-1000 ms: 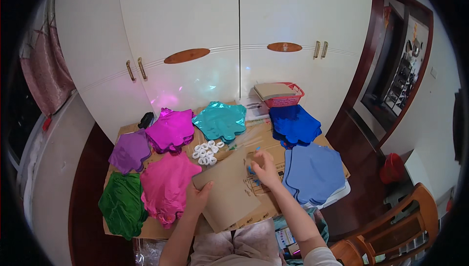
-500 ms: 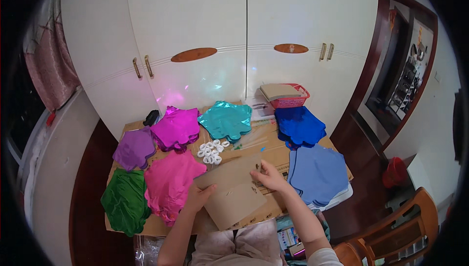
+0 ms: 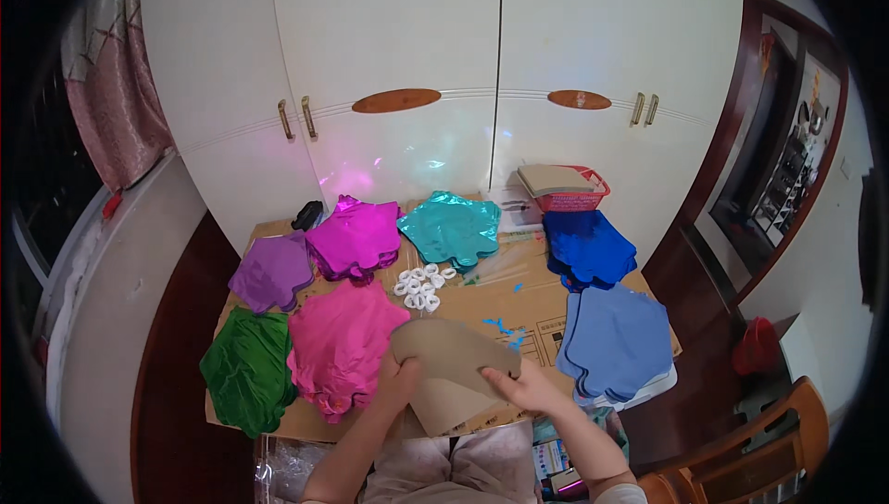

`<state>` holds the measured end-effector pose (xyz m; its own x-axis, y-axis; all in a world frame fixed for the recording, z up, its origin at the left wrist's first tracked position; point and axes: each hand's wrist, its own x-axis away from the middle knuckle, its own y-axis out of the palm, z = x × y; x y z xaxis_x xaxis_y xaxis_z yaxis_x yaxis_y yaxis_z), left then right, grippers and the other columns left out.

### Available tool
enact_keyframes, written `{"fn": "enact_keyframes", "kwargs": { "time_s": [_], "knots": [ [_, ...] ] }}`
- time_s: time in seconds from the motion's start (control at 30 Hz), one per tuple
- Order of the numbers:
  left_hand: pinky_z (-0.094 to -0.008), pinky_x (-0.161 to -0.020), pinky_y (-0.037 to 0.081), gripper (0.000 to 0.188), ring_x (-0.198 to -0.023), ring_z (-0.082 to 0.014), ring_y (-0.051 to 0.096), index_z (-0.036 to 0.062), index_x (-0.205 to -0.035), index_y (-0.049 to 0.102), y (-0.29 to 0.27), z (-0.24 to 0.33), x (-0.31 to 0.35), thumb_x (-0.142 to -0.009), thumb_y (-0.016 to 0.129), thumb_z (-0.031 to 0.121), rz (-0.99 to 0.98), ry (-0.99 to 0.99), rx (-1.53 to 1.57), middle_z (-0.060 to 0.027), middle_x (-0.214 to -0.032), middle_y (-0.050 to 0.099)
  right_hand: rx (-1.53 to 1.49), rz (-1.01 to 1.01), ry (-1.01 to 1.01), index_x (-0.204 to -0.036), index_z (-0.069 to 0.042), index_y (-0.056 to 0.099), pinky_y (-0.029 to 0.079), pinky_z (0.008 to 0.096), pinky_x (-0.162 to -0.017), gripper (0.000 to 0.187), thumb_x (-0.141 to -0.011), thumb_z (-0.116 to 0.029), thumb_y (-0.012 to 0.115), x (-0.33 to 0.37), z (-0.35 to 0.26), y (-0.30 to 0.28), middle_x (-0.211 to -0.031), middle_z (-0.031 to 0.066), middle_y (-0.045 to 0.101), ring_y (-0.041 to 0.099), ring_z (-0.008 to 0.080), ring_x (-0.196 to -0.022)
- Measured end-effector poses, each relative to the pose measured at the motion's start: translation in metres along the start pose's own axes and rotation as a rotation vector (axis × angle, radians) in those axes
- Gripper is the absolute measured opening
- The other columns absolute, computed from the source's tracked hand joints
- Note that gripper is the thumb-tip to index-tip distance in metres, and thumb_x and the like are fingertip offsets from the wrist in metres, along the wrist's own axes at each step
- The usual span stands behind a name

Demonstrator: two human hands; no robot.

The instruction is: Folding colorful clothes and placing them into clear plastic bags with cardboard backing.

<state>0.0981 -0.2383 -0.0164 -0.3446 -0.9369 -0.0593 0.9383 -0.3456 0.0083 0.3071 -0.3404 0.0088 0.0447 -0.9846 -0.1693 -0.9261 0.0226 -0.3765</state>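
Observation:
Between my two hands is a brown cardboard sheet [image 3: 456,351], its far edge curved upward over the near part of the table. My left hand [image 3: 400,382] grips its left edge, with most of the fingers out of sight. At the right edge my right hand [image 3: 520,387] pinches the sheet, the thumb on top. Left of the sheet lies a pile of pink flower-shaped foil sheets [image 3: 343,342]. Just beyond it, blue scraps [image 3: 505,328] and a cluster of white rings [image 3: 423,286] rest on the cardboard-covered table [image 3: 486,305].
More scalloped stacks ring the table: green [image 3: 245,370], purple [image 3: 270,271], magenta [image 3: 355,236], teal [image 3: 451,226], dark blue [image 3: 588,247] and grey-blue [image 3: 616,342]. A red basket [image 3: 572,200] with brown boards stands at the back. A wooden chair [image 3: 773,444] is at the right.
The cardboard sheet has gone from nearly flat to bent, its far edge now curved. Blue scraps beyond it have come into sight. The whole view has shifted slightly.

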Motion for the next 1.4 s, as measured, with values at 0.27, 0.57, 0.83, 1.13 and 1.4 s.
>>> {"fn": "enact_keyframes", "kwargs": {
  "time_s": [0.27, 0.57, 0.83, 1.13, 1.4],
  "knots": [
    [-0.0339, -0.080, 0.043, 0.032, -0.090, -0.0252, 0.055, -0.0043, -0.115, 0.046, 0.026, -0.022, 0.003, -0.092, 0.041, 0.018, 0.422, 0.427, -0.117, -0.0165, -0.100, 0.057, 0.181, 0.103, -0.219, -0.137, -0.010, 0.036, 0.050, 0.0391, -0.076, 0.056, -0.085, -0.010, 0.056, 0.024, -0.045, 0.052, -0.119, 0.0195, 0.056, 0.061, 0.0367, -0.091],
    [-0.0349, -0.090, 0.042, 0.048, -0.105, -0.0238, 0.052, -0.0017, -0.129, 0.040, 0.008, -0.041, 0.001, -0.095, 0.039, 0.032, 0.118, 0.175, 0.017, -0.0139, -0.114, 0.054, 0.071, 0.066, 0.017, -0.125, -0.002, 0.047, 0.051, 0.0358, -0.068, 0.039, -0.088, -0.011, 0.054, 0.030, -0.030, 0.033, -0.098, 0.0175, 0.063, 0.064, 0.0276, -0.078],
    [-0.0337, -0.091, 0.044, 0.040, -0.107, -0.0181, 0.053, 0.0020, -0.126, 0.045, -0.019, 0.014, 0.009, -0.098, 0.037, 0.030, -0.248, -0.397, 0.565, -0.0087, -0.118, 0.055, -0.418, 0.068, 0.129, -0.115, 0.002, 0.053, 0.045, 0.0305, -0.082, 0.031, -0.088, -0.013, 0.057, 0.020, -0.017, -0.010, -0.104, 0.0056, 0.062, 0.055, 0.0141, -0.094],
    [-0.0301, -0.090, 0.042, 0.041, -0.104, -0.0149, 0.051, 0.0027, -0.127, 0.045, -0.013, -0.031, -0.015, -0.099, 0.036, 0.031, -0.176, -0.127, 0.104, -0.0066, -0.115, 0.055, 0.115, 0.616, 0.008, -0.130, 0.002, 0.037, 0.045, 0.0379, -0.083, 0.054, -0.083, -0.012, 0.059, -0.013, 0.049, 0.013, -0.111, 0.0258, 0.055, 0.057, 0.0376, -0.099],
    [-0.0295, -0.092, 0.038, 0.042, -0.104, -0.0155, 0.049, 0.0018, -0.127, 0.045, -0.014, -0.031, -0.014, -0.099, 0.036, 0.032, -0.133, -0.056, 0.008, -0.0075, -0.115, 0.054, 0.110, 0.570, 0.146, -0.135, 0.004, 0.030, 0.045, 0.0342, -0.082, 0.059, -0.083, -0.008, 0.056, -0.009, 0.044, 0.015, -0.112, 0.0240, 0.055, 0.058, 0.0328, -0.098]
  ]
}}
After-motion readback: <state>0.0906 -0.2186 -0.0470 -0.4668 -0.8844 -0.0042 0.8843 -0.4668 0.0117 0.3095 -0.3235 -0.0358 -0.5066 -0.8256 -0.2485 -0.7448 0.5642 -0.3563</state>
